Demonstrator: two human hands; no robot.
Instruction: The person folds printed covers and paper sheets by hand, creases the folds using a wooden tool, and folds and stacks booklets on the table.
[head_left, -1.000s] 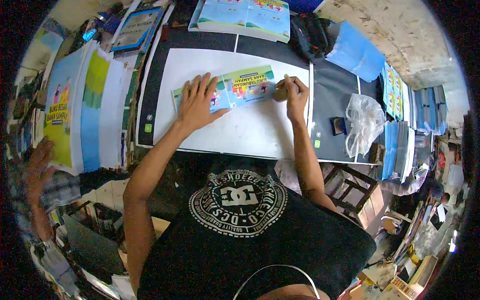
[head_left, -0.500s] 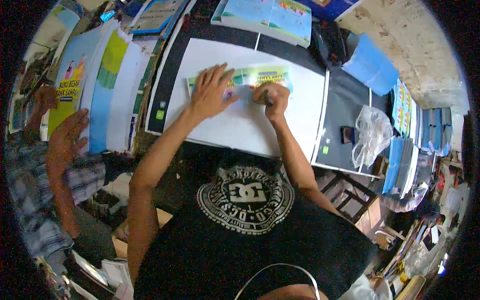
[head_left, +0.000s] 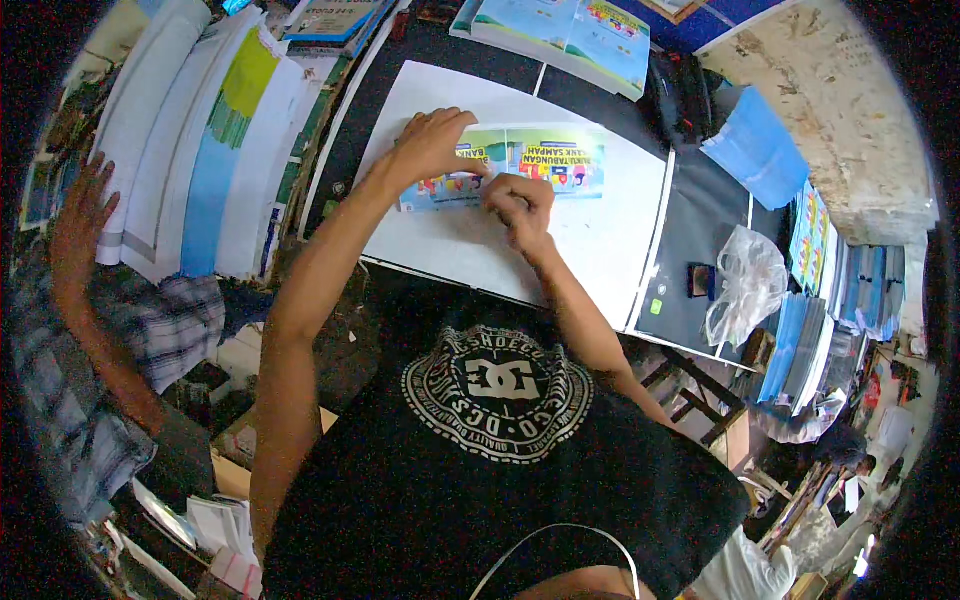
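Observation:
A printed colourful strip of card [head_left: 575, 160], in blue, green and yellow, lies on a large white sheet [head_left: 590, 245] on the dark table. My left hand [head_left: 433, 148] rests over the left part of the strip, fingers extended and nothing held. Near the strip's middle, by its lower edge, my right hand [head_left: 520, 208] is closed in a fist. Something dark shows within its curled fingers, too hidden to name.
At left, a co-worker's hand [head_left: 88, 210] is beside large printed sheets [head_left: 200, 190]. Stacked printed covers [head_left: 560, 38] lie at the far edge. To the right are a clear plastic bag [head_left: 748, 280], a small dark box [head_left: 700, 280], blue sheets [head_left: 760, 145] and stacked booklets [head_left: 790, 345].
My right hand has moved left along the strip, closer to my left hand, baring the strip's right part. The co-worker's coloured cover sheet has given way to a white surface. The view has shifted slightly.

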